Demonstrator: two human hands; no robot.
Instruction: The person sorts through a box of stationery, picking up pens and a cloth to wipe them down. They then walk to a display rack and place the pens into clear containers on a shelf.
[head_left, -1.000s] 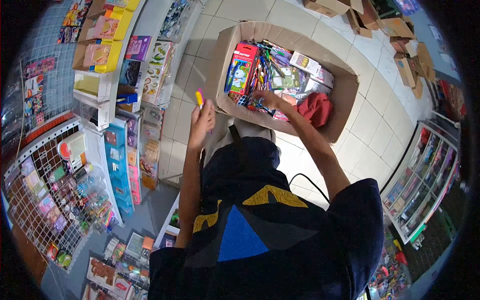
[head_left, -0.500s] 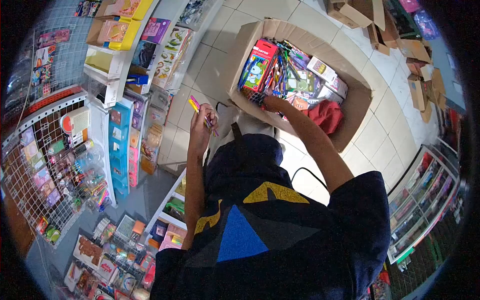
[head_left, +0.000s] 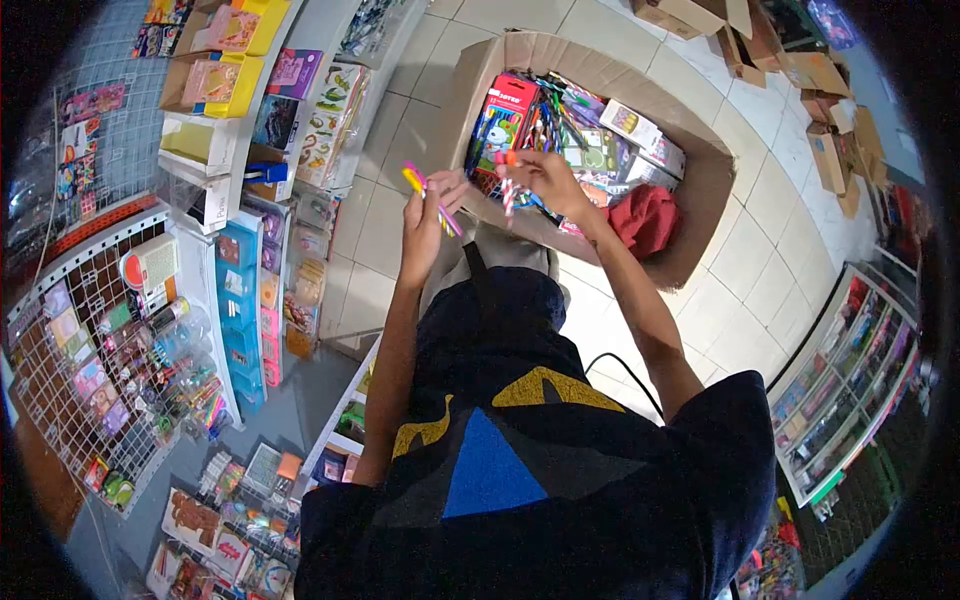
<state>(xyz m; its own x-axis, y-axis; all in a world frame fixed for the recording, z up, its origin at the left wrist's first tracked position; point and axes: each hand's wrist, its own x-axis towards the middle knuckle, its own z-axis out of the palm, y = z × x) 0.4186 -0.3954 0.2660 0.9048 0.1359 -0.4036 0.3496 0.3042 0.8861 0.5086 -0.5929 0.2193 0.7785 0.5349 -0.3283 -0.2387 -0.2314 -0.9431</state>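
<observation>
My left hand is closed around a few slim pens, yellow and pink-purple, whose ends stick out above and below the fingers. To its right, my right hand pinches a pen with an orange top and a pink-and-white striped body. Both hands are over the near side of an open cardboard box. Inside lie many loose pens, a red flat pack with a cartoon picture, small printed boxes and a crumpled red cloth or bag.
Stationery shelves and a blue rack stand on the left, above packaged goods at lower left. Empty-looking cartons lie at upper right. A glass-fronted display case stands at right on the tiled floor.
My right hand has come up out of the box with the striped pen and moved left toward my left hand. My left hand has shifted slightly right, its fingers partly spread.
</observation>
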